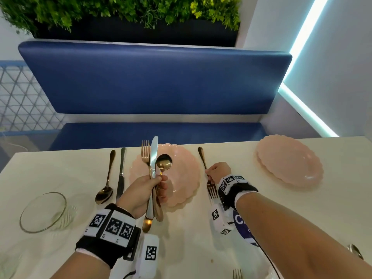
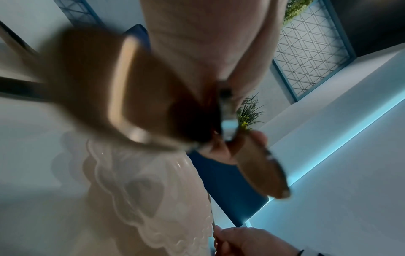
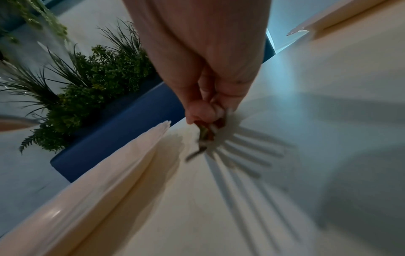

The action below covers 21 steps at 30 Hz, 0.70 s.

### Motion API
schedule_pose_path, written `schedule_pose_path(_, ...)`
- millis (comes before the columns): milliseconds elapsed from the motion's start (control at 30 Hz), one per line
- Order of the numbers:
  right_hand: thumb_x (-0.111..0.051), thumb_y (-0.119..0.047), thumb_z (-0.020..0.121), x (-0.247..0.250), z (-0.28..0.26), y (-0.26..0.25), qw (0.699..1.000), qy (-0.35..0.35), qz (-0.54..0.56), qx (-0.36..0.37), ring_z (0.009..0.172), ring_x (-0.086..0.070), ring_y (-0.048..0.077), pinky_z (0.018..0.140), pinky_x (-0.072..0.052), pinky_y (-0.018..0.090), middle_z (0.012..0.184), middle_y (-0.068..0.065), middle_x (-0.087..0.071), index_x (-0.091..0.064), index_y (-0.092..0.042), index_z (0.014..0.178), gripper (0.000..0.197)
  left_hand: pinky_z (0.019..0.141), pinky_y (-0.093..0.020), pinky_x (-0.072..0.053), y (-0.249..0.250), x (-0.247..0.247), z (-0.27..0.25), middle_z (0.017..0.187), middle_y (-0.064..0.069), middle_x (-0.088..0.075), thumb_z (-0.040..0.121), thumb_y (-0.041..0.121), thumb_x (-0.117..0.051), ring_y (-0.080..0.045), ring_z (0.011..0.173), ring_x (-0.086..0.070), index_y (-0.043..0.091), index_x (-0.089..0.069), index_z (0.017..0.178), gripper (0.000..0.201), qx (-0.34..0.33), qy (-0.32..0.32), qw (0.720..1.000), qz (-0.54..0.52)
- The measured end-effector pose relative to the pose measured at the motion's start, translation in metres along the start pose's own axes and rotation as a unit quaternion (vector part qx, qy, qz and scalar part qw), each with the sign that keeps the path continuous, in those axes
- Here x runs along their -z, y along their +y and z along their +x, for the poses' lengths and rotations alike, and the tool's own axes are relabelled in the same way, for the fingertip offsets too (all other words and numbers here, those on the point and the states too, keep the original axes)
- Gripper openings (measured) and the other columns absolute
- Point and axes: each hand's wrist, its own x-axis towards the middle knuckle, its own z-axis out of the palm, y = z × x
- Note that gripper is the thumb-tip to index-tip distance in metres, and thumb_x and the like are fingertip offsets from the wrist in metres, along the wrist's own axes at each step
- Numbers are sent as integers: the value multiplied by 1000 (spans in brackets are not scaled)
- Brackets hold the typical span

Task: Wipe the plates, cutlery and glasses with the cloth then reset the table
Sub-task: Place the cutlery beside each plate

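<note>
So going across the white table, with the middle pink plate as the reference point: furthest to its left there's a clear glass bowl, sitting near the front edge. Closer to the plate, a gold spoon and a dark knife lie side by side, just off its left rim.

Right over the plate, the left hand has its fingers wrapped around a whole bundle of cutlery, lifted clear of the table: a gold fork, a silver knife and a gold spoon bowl all sticking up out of the fist. The left wrist view is too blurry to add much.

Just past the plate's right rim, the right hand is pinching another gold fork around its neck, tines pointing back toward the person, handle aimed at the blue bench. Can't tell if it's touching the table.

Well to the right of all that, a second pink plate sits near the far edge.
</note>
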Motion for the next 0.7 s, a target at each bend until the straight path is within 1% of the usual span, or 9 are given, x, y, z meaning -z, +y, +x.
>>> schedule_pose_path(67,-64,-15,86,-2,5,-4,1000,-5,13,-16,47,-51,14,48,-45,22,57,4,-57,-55,-10,59,29,48,-22,-53,0,0,5,65,-8,-66,99,11,-38,-14,51,-57,2,-59,101,23,-1,-15,1000,2)
schedule_pose_path(133,-64,-16,87,-3,8,-9,1000,-14,0,-27,48,-51,15,56,-49,25,57,4,-57,-55,-9,59,31,50,-22,-54,0,-1,8,73,-9,-71,99,11,-38,-13,52,-61,2,-59,101,23,4,-33,999,-6)
schedule_pose_path(267,-63,-28,86,1,3,-14,992,3,-123,-3,48,-51,11,60,-47,21,55,-1,-57,-56,-12,56,35,51,-24,-55,-2,-5,12,87,-13,-73,99,7,-37,-15,56,-64,1,-59,100,23,18,-64,997,-44)
schedule_pose_path(300,-63,-28,86,3,0,-15,991,17,-132,18,53,-53,12,62,-47,22,60,0,-59,-57,-12,60,31,51,-24,-55,-1,-6,12,89,-15,-72,98,5,-37,-16,58,-66,0,-59,103,23,21,-69,996,-52)
schedule_pose_path(400,-59,-24,89,17,-16,-22,982,100,-86,136,80,-60,20,77,-46,26,88,7,-65,-63,-7,93,18,55,-28,-55,0,-10,9,102,-21,-69,97,4,-36,-22,68,-67,-3,-56,112,26,32,-89,993,-70)
schedule_pose_path(500,-58,-17,90,30,-49,-38,937,135,-44,320,73,-55,15,71,-45,22,84,2,-58,-65,-8,98,15,67,-35,-55,0,-16,10,113,-22,-65,96,4,-36,-25,79,-67,-1,-55,117,29,38,-108,990,-82)
schedule_pose_path(567,-59,-13,88,32,-73,-47,904,69,-65,417,73,-51,10,69,-41,13,86,-1,-55,-68,-8,100,16,79,-41,-51,-2,-24,12,112,-21,-66,94,3,-37,-26,85,-67,1,-56,113,27,43,-120,988,-83)
schedule_pose_path(600,-60,-12,88,31,-83,-49,887,23,-96,451,76,-50,9,72,-39,11,89,0,-55,-69,-8,102,18,79,-41,-49,-3,-29,13,106,-19,-68,94,4,-37,-26,84,-67,2,-58,109,26,44,-125,988,-79)
schedule_pose_path(700,-57,-7,88,29,-97,-47,828,-60,-198,522,88,-54,15,84,-40,22,99,9,-59,-70,-6,104,20,64,-33,-48,-7,-45,13,81,-12,-67,95,4,-35,-22,74,-63,5,-60,95,24,34,-133,989,-44)
